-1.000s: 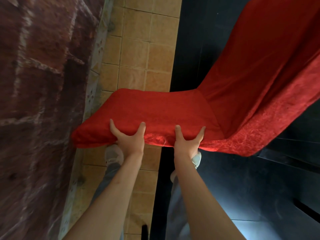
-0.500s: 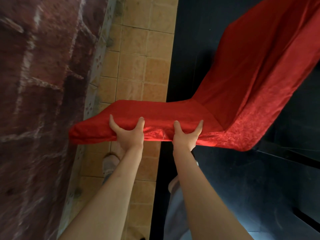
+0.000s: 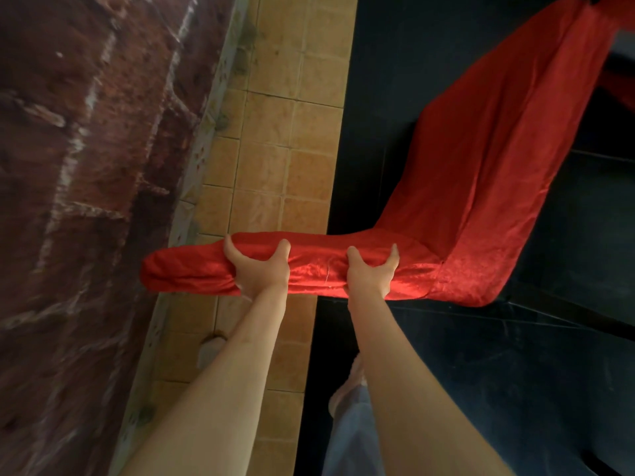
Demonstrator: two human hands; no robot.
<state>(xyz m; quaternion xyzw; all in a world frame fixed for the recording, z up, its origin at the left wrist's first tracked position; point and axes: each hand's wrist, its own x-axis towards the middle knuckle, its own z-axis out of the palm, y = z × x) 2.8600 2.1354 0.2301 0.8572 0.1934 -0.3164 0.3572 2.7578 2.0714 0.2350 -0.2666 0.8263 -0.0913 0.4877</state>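
Head view: red cloth roll [image 3: 319, 266] lies across L grip [image 3: 261, 273], R grip [image 3: 371, 276], both clasping it.

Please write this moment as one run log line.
left hand: grips red cloth | right hand: grips red cloth | cloth: bundled between hands

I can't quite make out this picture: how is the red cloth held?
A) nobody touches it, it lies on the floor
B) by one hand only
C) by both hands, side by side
C: the left hand and the right hand both grip the bunched end of the red cloth, side by side.
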